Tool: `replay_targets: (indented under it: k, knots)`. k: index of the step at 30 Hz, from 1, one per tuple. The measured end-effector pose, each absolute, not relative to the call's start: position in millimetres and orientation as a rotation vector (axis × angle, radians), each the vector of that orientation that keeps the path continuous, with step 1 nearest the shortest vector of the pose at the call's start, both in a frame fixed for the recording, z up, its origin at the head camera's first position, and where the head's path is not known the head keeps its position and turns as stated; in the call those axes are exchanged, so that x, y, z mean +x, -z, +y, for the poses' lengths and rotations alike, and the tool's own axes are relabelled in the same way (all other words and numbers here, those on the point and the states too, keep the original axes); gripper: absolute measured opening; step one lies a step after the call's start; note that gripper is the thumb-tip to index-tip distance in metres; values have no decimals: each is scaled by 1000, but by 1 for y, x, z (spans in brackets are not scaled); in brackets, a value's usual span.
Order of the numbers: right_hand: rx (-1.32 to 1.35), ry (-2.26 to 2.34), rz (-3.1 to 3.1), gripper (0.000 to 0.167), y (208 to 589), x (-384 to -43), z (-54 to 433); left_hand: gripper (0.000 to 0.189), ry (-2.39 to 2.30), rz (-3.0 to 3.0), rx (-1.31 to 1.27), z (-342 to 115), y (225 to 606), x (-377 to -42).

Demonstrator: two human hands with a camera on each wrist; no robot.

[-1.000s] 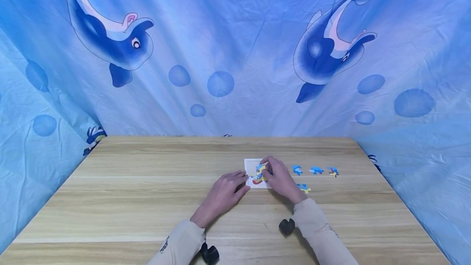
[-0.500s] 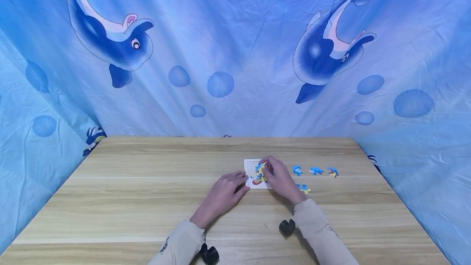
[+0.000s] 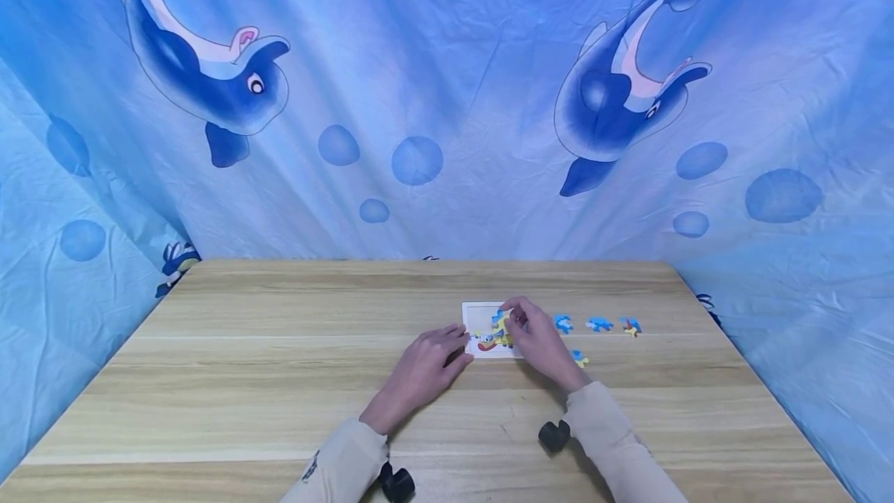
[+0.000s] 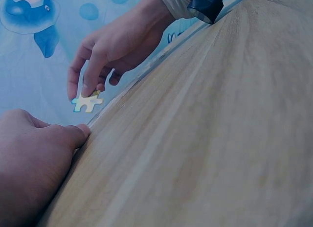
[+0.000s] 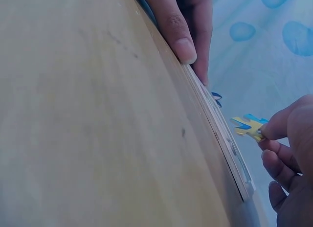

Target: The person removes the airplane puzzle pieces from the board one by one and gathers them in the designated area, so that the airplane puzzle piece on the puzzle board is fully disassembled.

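A white puzzle tray (image 3: 479,317) lies on the wooden table, with a yellow, red and blue picture part in its lower area. My left hand (image 3: 422,363) rests at the tray's left side; its thumb (image 5: 185,50) and fingers touch the edge. Over the tray's right part, my right hand (image 3: 541,340) pinches a yellow and blue jigsaw piece (image 5: 250,127) between thumb and fingers. In the left wrist view this jigsaw piece (image 4: 87,102) hangs tilted above the tray, apart from it. The right hand hides the tray's right side in the head view.
Right of the tray lie loose jigsaw pieces: a blue one (image 3: 563,323), another blue one (image 3: 599,324), a blue, red and yellow one (image 3: 632,326). A partly hidden blue and yellow piece (image 3: 580,359) lies nearer. A dolphin-printed curtain (image 3: 447,99) stands behind the table (image 3: 279,379).
My right hand has shifted slightly right with the pinched jigsaw piece, covering more of the nearer loose piece. My left hand stays at the tray's edge.
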State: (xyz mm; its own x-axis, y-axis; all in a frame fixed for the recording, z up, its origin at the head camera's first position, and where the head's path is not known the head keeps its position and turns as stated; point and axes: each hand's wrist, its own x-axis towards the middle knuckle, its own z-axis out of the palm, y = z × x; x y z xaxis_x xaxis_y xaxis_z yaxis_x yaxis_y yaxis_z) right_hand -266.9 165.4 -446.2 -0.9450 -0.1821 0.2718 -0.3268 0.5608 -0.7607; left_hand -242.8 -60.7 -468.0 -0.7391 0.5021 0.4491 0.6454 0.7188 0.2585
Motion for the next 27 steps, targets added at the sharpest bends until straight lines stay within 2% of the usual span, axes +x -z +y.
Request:
replay_targets:
  k: [11,27]
  knots:
    - [527,-1316,-2530,19,450,-261,188,39,578,-2576,-889,-63,469,-243]
    - [451,-1278,-2530,20,449,-245,224,39,577,-2580,-904,-62,470,-244]
